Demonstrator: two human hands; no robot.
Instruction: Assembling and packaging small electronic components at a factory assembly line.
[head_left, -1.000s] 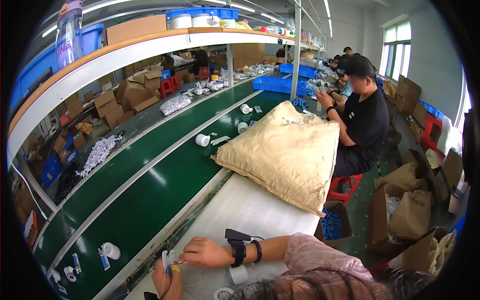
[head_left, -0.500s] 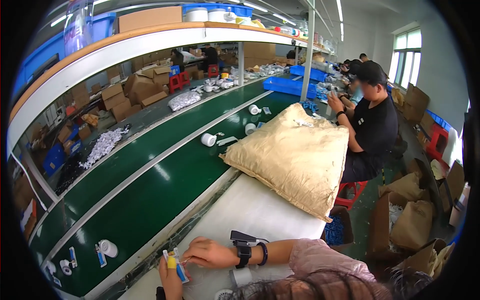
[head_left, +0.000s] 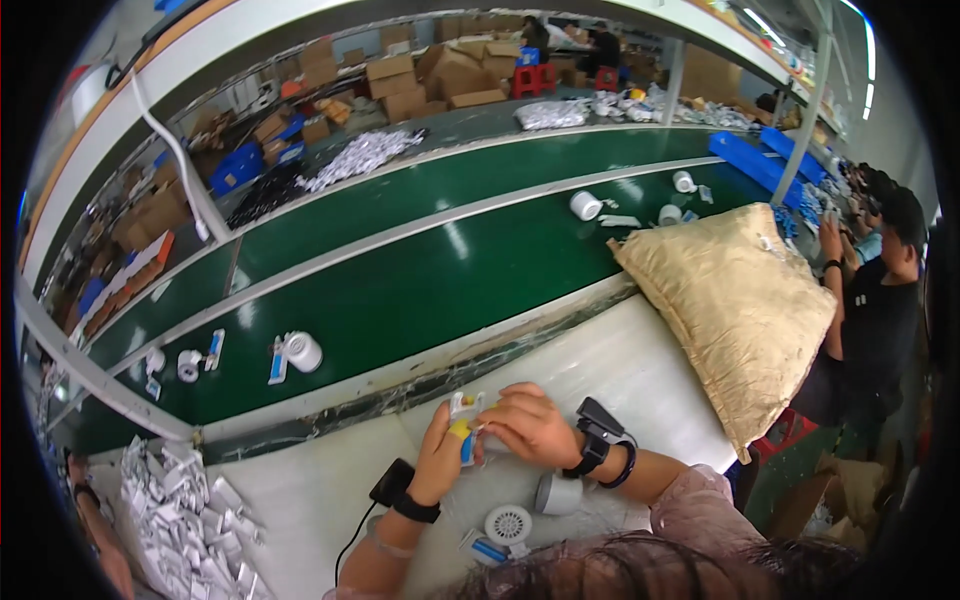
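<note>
Over the white worktop, both my hands meet at a small white plastic part with blue and yellow on it. My left hand grips this part from the side. The fingers of my right hand are pinched together at its upper edge; what lies between the fingertips is too small to make out. Below my hands lie a round white vented disc and a blue-and-white flat piece. Beside the disc rests a white cylindrical housing.
Beyond the worktop runs a green conveyor belt carrying white housings. A large tan sack sits at the right. Many white pieces are heaped at the left, near another person's arm. A seated person works at far right.
My view has swung left, so the sack and belt appear farther right, and the heap of white pieces has come into sight. Both hands remain together at the small part.
</note>
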